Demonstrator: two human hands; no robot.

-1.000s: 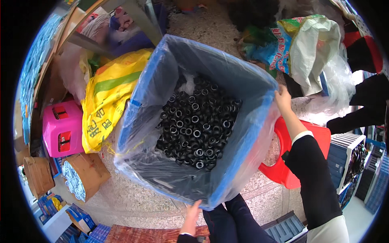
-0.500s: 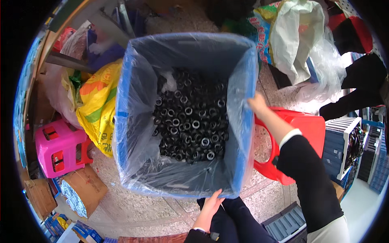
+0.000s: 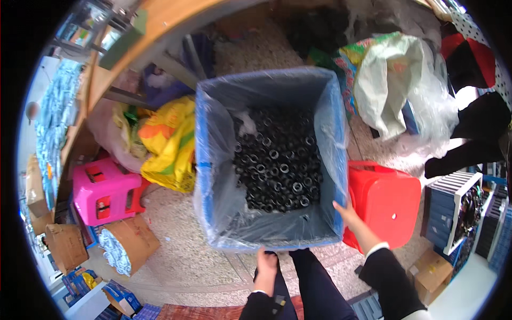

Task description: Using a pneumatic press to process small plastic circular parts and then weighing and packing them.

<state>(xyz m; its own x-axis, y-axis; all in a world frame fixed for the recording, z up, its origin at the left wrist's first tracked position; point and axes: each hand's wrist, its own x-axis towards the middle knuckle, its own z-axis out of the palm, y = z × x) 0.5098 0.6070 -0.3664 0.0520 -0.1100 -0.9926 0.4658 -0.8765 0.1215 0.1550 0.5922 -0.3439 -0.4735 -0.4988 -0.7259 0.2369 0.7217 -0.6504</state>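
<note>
A large blue bin, lined with clear plastic film, stands before me. Many small black ring-shaped parts are heaped inside it, with a crumpled bit of clear film on the heap's far left. My right hand is closed over the bin's right rim, close to the near corner. At the middle of the near rim, my left hand is closed against the edge. Its fingertips are partly hidden beneath the rim.
A red stool is right of the bin. To the left are a yellow sack, a pink stool and a cardboard box. An open white sack stands far right. A wooden tabletop crosses the upper left.
My right hand has slid nearer along the right rim, and my left hand has shifted left along the near rim. The view has swung, so the bin appears farther right and smaller.
</note>
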